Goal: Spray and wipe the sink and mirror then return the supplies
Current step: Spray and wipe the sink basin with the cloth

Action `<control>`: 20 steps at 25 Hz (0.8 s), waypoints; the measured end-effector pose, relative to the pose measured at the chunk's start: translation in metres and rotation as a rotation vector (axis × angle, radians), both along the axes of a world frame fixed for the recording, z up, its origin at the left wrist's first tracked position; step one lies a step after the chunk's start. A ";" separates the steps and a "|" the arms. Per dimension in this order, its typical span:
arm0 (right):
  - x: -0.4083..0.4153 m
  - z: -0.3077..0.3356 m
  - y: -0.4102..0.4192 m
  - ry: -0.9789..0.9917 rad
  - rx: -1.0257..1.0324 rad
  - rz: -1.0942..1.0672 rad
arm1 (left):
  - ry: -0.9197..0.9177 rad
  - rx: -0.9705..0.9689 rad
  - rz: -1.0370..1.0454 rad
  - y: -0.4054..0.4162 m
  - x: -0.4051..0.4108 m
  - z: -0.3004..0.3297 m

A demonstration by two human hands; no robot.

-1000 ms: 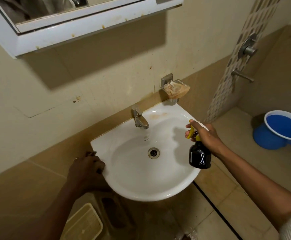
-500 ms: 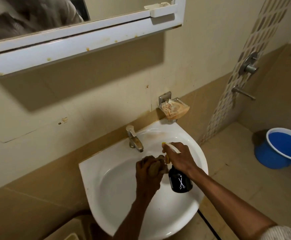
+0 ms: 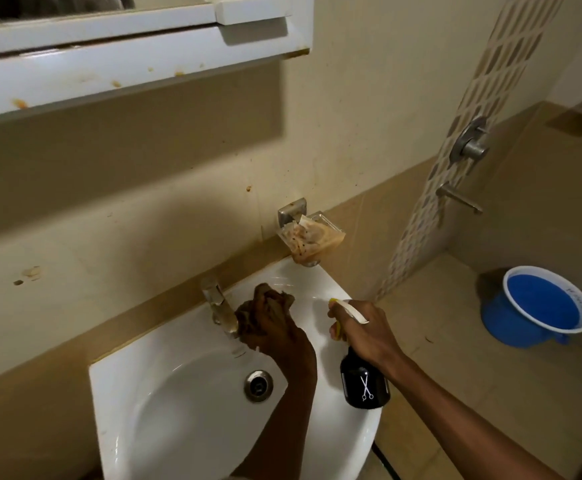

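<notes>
A: We begin at lower centre. The white sink (image 3: 165,403) is fixed to the tan tiled wall, its drain (image 3: 258,385) near the middle of the bowl. What do we log for the left hand?

B: The left hand (image 3: 275,332) sits over the back of the bowl, just right of the tap (image 3: 221,311). Its fingers are curled around a brown cloth (image 3: 275,299), which is bunched against the tap and the rear ledge of the sink. The cloth is blurred, so we cannot tell how much of it touches the tap.

A: And the right hand?

B: The right hand (image 3: 365,332) grips the neck of the spray bottle (image 3: 365,384), fingers wrapped at the trigger. The bottle body is black with a white scissors mark and hangs over the right rim of the sink. The yellow and white nozzle points toward the left of the frame, at the cloth.

A: The mirror?

B: The mirror (image 3: 50,8) occupies the upper left of the frame, in a white frame with brownish spots along its lower rail.

A: Other items we record?

B: A wall-mounted soap dish (image 3: 312,240) above the back right corner of the sink, holding stained wrappers. At right, a blue bucket (image 3: 542,306) stands on the floor. Above it, toward the upper right, a wall valve (image 3: 471,142) and a spout (image 3: 459,199).
</notes>
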State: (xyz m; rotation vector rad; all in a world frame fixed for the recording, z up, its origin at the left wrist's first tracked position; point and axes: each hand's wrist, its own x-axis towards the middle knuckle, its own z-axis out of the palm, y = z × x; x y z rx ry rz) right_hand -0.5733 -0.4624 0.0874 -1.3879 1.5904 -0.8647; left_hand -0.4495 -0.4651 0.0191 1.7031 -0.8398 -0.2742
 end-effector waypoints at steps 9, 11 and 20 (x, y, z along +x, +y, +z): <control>-0.026 0.001 -0.001 -0.118 -0.010 -0.062 | -0.411 0.548 0.058 -0.063 0.031 -0.014; -0.029 0.004 -0.001 -0.146 -0.024 -0.072 | -0.418 0.567 0.021 -0.066 0.030 -0.013; -0.065 0.014 0.015 -0.141 -0.127 -0.149 | -0.369 0.404 -0.385 -0.055 -0.025 -0.011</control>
